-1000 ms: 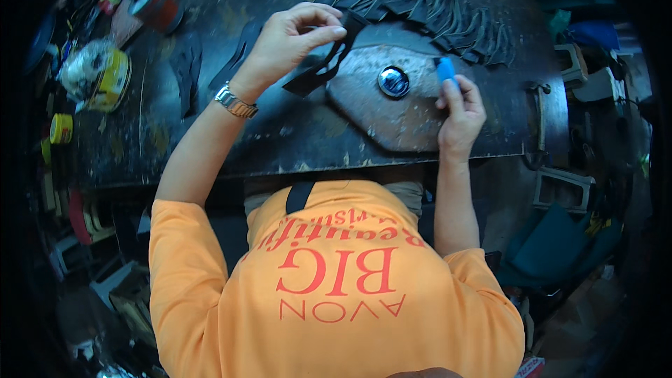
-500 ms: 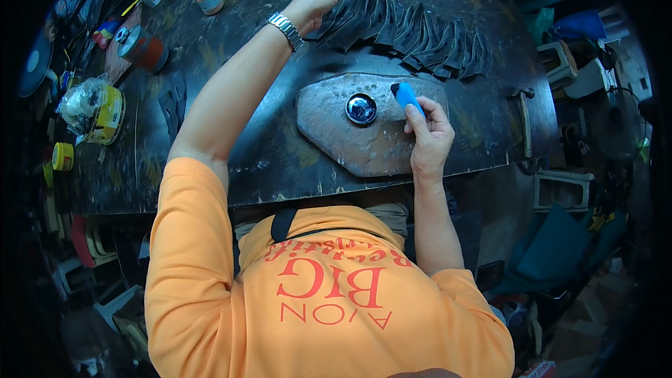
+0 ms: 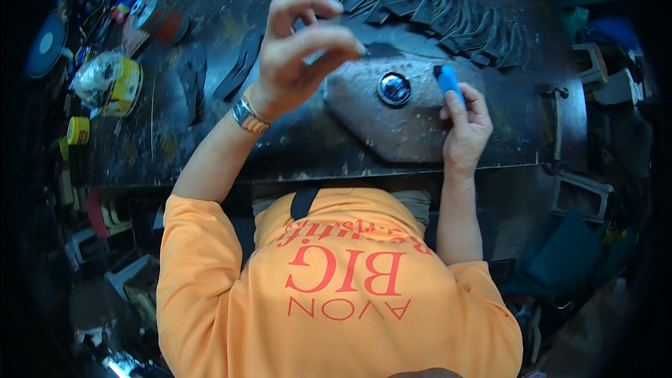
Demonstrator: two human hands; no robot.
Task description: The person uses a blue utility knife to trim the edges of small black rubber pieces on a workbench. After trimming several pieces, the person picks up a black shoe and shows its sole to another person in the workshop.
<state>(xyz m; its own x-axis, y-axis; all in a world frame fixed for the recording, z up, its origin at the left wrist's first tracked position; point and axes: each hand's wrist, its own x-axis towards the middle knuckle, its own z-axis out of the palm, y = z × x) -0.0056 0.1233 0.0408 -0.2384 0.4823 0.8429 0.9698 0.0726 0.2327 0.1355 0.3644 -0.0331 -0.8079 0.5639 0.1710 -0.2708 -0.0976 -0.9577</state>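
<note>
My left hand (image 3: 301,45) is raised over the table, blurred, its thumb and fingers apart with nothing visible between them. Just past the thumb tip, a dark flat piece (image 3: 382,50) lies at the far edge of a grey stone slab (image 3: 392,133). A small round black container (image 3: 394,89) with shiny dark contents sits on the slab. My right hand (image 3: 467,126), over the slab's right side, grips a short blue tool (image 3: 449,84) with a dark tip; its exact kind cannot be told. Beyond the slab, several dark strips (image 3: 448,17) lie overlapping in a curved row.
More dark strips (image 3: 239,66) lie left of my left hand. Farther left stand a rusty can (image 3: 162,21), a yellow tub (image 3: 124,87) stuffed with clear plastic and a small yellow container (image 3: 78,130). A hammer (image 3: 557,122) lies by the table's right edge.
My left hand has come back from the strip row toward me, its fingers parting. A dark piece now shows on the slab's far edge. The right hand still holds the blue tool; the view has shifted.
</note>
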